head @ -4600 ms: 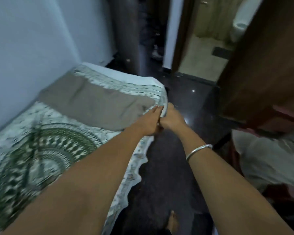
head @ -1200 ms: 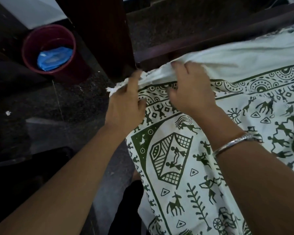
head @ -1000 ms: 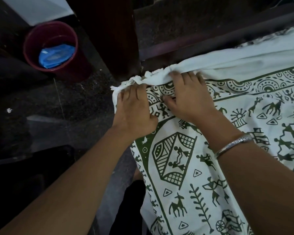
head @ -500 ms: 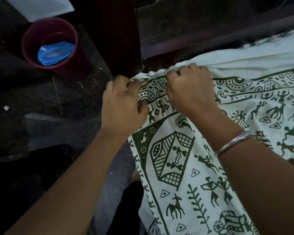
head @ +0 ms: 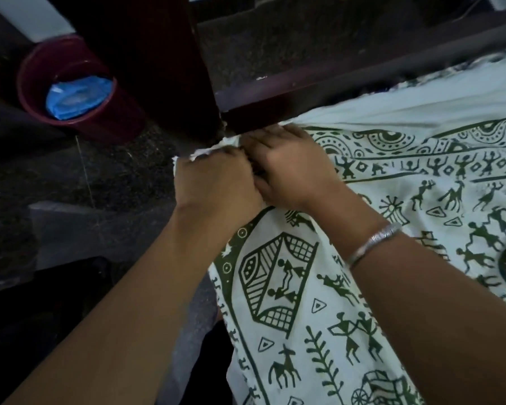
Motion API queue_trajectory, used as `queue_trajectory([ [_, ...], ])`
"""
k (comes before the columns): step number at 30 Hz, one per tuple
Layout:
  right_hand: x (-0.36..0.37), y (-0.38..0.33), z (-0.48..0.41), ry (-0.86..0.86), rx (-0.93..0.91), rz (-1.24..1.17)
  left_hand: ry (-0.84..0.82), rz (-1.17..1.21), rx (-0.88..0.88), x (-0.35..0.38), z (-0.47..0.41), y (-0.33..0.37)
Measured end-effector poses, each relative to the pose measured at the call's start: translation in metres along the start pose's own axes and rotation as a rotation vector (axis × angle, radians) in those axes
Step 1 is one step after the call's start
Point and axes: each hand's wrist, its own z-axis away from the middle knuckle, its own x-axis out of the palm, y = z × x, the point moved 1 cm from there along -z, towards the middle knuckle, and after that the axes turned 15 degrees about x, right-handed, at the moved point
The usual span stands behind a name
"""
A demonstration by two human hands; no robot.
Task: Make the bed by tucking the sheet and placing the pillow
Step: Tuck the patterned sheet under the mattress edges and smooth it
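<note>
A white sheet [head: 421,217] printed with green folk figures covers the bed on the right. Its corner is bunched up against the dark wooden bed frame [head: 289,92]. My left hand [head: 214,188] grips that bunched corner with curled fingers. Right beside it, my right hand [head: 289,168], a silver bangle on its wrist, presses its fingers down into the fold of the sheet at the frame's rail. The fingertips of both hands are hidden in the cloth. No pillow is in view.
A dark wooden bed post [head: 158,68] stands just behind my hands. A maroon bucket [head: 70,92] holding something blue sits on the dark stone floor [head: 70,185] to the left. The sheet's side edge hangs over the mattress near my legs.
Over the last second both hands have bunched the corner of the sheet and pushed it forward toward the frame. They are now closer together and nearer the post. Earlier I was at the bed's other end.
</note>
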Motion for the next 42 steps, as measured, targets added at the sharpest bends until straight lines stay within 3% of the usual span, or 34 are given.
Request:
queue_trajectory([
  [3,0.001,0.035,0.02,0.246,0.167,-0.094,0.166,0.088,0.189,-0.01,-0.016,0.029],
  [7,0.005,0.093,0.024,0.201,0.453,0.003,0.042,0.274,0.383,0.004,-0.054,0.064],
  [14,-0.003,0.137,0.009,-0.104,0.254,-0.058,-0.131,0.075,0.31,0.012,-0.085,0.094],
  [17,-0.011,0.148,0.014,0.078,0.243,-0.098,-0.065,0.029,0.315,0.001,-0.084,0.108],
  [20,-0.01,0.166,0.028,0.302,0.485,-0.14,0.13,0.162,0.428,-0.009,-0.093,0.128],
  [23,-0.004,0.188,0.032,0.135,0.602,-0.157,0.048,0.241,0.454,-0.005,-0.117,0.143],
  [25,0.0,0.2,0.025,-0.027,0.559,-0.115,-0.038,0.228,0.443,0.005,-0.131,0.143],
  [29,-0.004,0.212,-0.002,-0.144,0.512,0.025,-0.105,0.212,0.408,0.01,-0.146,0.138],
  [31,-0.009,0.212,-0.006,-0.139,0.52,0.032,-0.154,0.163,0.387,0.006,-0.147,0.141],
  [33,-0.01,0.211,0.005,0.0,0.51,-0.011,-0.191,0.063,0.388,-0.002,-0.145,0.149],
  [35,-0.007,0.216,0.02,0.187,0.547,-0.046,-0.138,-0.007,0.443,-0.011,-0.143,0.158],
  [37,-0.002,0.231,0.033,0.256,0.671,-0.087,-0.053,0.01,0.532,-0.017,-0.15,0.168],
  [39,0.002,0.252,0.038,0.127,0.759,-0.157,-0.063,0.076,0.601,-0.019,-0.167,0.179],
  [42,0.004,0.275,0.024,-0.052,0.702,-0.147,-0.192,0.132,0.572,-0.014,-0.189,0.19],
])
